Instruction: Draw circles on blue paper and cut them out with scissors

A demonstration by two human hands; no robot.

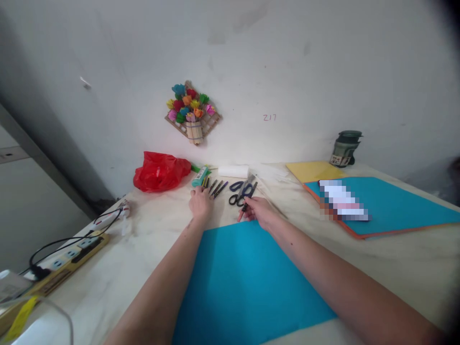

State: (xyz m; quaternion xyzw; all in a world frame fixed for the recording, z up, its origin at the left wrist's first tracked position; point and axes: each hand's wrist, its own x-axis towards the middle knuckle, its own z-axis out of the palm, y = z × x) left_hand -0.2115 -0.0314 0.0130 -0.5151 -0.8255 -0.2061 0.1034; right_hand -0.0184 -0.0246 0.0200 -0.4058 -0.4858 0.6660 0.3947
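Observation:
My left hand [200, 203] rests on the table at the far edge of the blue sheet. Its bent fingers reach a slim yellow-and-black tool [205, 182], and its fingertips are partly hidden. Just right of it lie several dark pens [217, 188] in a row. My right hand [259, 212] is closed around a short dark pen [245, 207], held low over the sheet's far edge. Beyond that hand, two pairs of scissors [236, 186] with dark handles lie close together. Under both forearms a large blue sheet of paper [247, 278] lies flat.
A red plastic bag [160, 172], a green tube [200, 177] and a white roll [233, 171] stand near the wall. At right, a blurred phone [347, 201] lies on stacked coloured sheets [402, 196], with a dark bottle [346, 148] behind. A power strip [72, 254] with cables occupies the left edge.

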